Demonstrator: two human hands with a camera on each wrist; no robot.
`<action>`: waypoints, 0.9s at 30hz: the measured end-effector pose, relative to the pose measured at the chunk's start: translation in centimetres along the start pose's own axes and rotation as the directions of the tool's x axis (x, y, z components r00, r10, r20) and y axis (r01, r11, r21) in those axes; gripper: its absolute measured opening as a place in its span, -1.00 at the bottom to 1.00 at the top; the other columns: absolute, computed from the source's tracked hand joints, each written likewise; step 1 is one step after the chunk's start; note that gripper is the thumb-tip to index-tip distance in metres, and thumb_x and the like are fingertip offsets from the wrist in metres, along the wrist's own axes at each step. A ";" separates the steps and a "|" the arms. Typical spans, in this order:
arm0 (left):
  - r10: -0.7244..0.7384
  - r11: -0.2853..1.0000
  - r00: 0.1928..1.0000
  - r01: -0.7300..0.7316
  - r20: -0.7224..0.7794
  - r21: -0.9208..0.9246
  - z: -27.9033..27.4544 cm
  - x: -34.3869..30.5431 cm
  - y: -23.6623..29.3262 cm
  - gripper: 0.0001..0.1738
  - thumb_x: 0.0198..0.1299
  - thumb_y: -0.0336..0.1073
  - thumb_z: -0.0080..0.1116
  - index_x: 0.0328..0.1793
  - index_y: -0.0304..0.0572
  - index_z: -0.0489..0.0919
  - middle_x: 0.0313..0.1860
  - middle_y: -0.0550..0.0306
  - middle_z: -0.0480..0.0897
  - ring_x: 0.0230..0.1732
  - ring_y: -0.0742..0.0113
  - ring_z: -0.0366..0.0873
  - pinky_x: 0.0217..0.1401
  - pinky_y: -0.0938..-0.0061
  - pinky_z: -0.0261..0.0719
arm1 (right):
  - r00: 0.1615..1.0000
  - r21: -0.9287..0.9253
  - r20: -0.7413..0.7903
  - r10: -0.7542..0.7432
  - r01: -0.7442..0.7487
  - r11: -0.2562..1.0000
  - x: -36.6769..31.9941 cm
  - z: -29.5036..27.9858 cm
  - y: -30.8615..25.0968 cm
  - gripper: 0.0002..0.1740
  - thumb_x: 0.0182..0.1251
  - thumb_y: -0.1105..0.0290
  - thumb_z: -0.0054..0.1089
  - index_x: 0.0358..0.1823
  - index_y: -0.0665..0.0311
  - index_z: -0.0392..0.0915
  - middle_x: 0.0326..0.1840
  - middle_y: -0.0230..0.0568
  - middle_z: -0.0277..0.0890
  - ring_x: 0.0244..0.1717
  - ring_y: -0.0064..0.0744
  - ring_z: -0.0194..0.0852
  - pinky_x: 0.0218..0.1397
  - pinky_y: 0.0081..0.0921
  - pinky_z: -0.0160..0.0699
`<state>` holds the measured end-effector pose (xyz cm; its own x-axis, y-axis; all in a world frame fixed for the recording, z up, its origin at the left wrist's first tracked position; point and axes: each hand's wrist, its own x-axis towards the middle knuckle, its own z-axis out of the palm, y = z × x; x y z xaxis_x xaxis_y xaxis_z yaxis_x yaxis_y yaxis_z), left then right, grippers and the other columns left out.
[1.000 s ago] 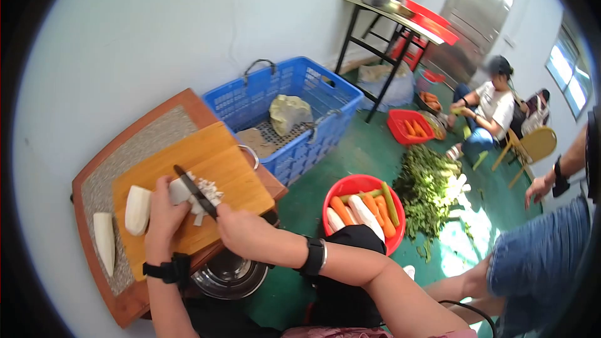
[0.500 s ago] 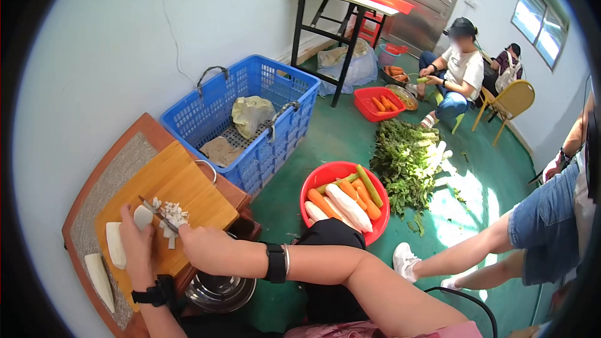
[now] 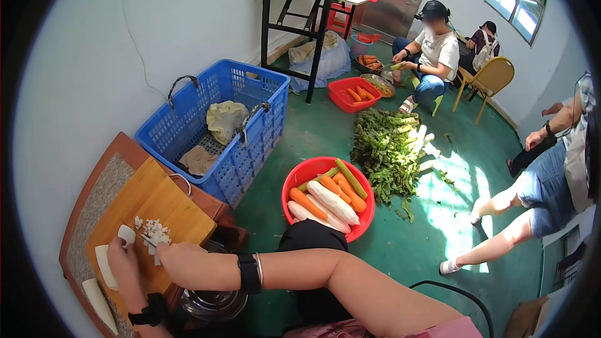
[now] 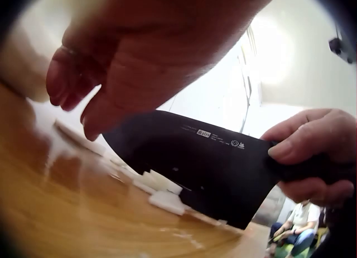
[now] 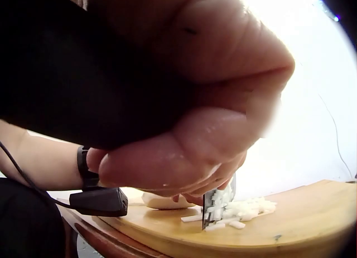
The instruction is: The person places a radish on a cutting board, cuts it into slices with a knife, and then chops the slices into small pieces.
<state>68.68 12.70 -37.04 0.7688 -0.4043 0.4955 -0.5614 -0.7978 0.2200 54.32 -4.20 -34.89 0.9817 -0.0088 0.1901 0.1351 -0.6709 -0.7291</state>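
Observation:
My right hand (image 3: 188, 265) grips the handle of a dark, wide-bladed knife (image 4: 189, 157), its edge down at the wooden cutting board (image 3: 181, 203). My left hand (image 3: 124, 268) holds a short white radish piece (image 3: 126, 234) beside the blade; in the left wrist view the fingers of the left hand (image 4: 128, 63) curl down near the blade's far end. Small white chopped bits (image 5: 245, 209) lie in a pile against the blade. A thicker peeled piece (image 3: 105, 267) rests on the board left of my left hand, and a long one (image 3: 99, 307) lies by the board's lower left edge.
A blue crate (image 3: 219, 175) stands beyond the board. A red basin (image 3: 369, 213) of carrots and radishes is on the floor, near leafy greens (image 3: 388, 156). A steel bowl (image 3: 216, 303) sits below the board. Several people are at the right.
The head view has swung right, so the board and crate appear farther left and lower. Both hands stay at the board with knife and radish. The standing person at the right has shifted their legs.

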 end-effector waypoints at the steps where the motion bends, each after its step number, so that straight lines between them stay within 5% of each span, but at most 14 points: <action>1: -0.023 0.999 0.997 0.027 0.070 -0.046 -0.3 0.0 0.2 -0.84 0.08 -0.45 0.21 -0.25 -0.45 0.57 -0.38 -0.28 0.62 -0.30 -0.18 0.60 -0.21 0.15 0.51 | 1.000 0.003 -0.003 0.008 -0.008 1.000 0.0 0.0 0.0 -0.80 0.16 0.57 0.03 -0.18 0.50 0.36 -0.39 0.24 0.58 -0.32 0.21 0.65 -0.31 -0.03 0.62; 9: -0.097 0.904 0.888 0.268 0.450 -0.334 -3.2 -1.1 4.0 -0.87 0.06 -0.47 0.24 -0.32 -0.44 0.57 -0.50 -0.03 0.64 -0.46 0.32 0.61 -0.35 0.43 0.54 | 0.999 0.060 -0.016 -0.043 0.043 0.997 -0.3 -0.9 0.0 -0.83 0.19 0.57 -0.01 -0.20 0.52 0.36 -0.39 0.27 0.57 -0.31 0.25 0.62 -0.28 -0.01 0.60; 15: -0.101 0.906 0.956 0.203 0.275 -0.371 -2.3 -2.3 5.6 -0.89 0.05 -0.48 0.25 -0.34 -0.43 0.58 -0.51 -0.03 0.64 -0.47 0.31 0.61 -0.35 0.44 0.54 | 0.999 0.100 -0.007 -0.040 0.040 0.994 -0.2 -1.3 -0.3 -0.84 0.20 0.56 0.00 -0.22 0.51 0.37 -0.40 0.27 0.57 -0.31 0.24 0.62 -0.28 -0.04 0.59; 27: -0.123 0.900 0.978 0.182 0.170 -0.396 -2.1 -2.9 7.5 -0.84 0.11 -0.45 0.23 -0.22 -0.44 0.60 -0.49 -0.16 0.64 -0.45 0.18 0.65 -0.34 0.37 0.54 | 0.999 0.072 -0.012 -0.038 0.039 0.997 -0.1 -0.8 0.0 -0.83 0.21 0.53 0.03 -0.22 0.50 0.37 -0.40 0.23 0.58 -0.32 0.20 0.64 -0.30 -0.07 0.60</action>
<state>61.57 8.87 -35.05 0.8729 -0.3728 0.3147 -0.4863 -0.6146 0.6211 54.12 -4.78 -34.33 0.9742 0.0079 0.2257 0.1825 -0.6160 -0.7663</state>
